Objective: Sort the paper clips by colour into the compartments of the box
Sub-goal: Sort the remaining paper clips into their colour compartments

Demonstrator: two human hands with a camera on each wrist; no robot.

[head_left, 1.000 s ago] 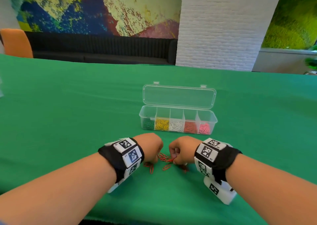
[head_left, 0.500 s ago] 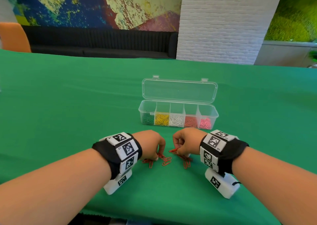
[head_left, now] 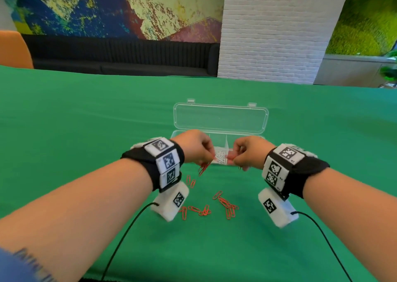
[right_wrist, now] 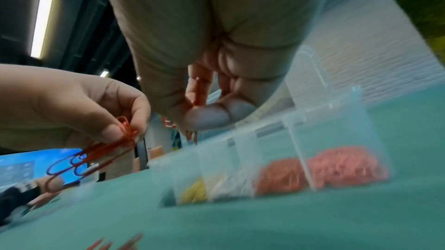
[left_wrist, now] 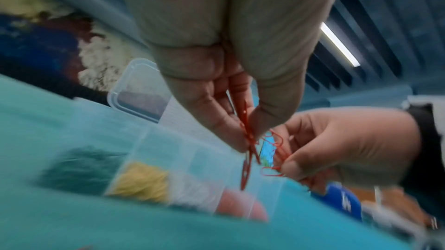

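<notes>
A clear compartment box [head_left: 221, 118] stands open on the green table, its lid tipped back. Its compartments hold green, yellow [right_wrist: 195, 191], white, red [right_wrist: 279, 176] and pink [right_wrist: 344, 166] clips. My left hand [head_left: 194, 147] is raised in front of the box and pinches a bunch of red paper clips [head_left: 203, 169] that dangle from thumb and fingers [left_wrist: 248, 139]. My right hand [head_left: 247, 152] hovers beside it, fingers curled round a few red clips [right_wrist: 197, 92]. Several loose red clips [head_left: 225, 204] lie on the cloth below my wrists.
The green cloth [head_left: 75, 131] stretches wide on both sides of the box. Black cables [head_left: 124, 234] run from the wrist cameras toward the near edge. A dark sofa [head_left: 120, 56] and a white brick pillar [head_left: 270, 30] stand beyond the table.
Both hands rose from the cloth and moved forward toward the box, each carrying red clips. Several red clips stayed behind on the cloth.
</notes>
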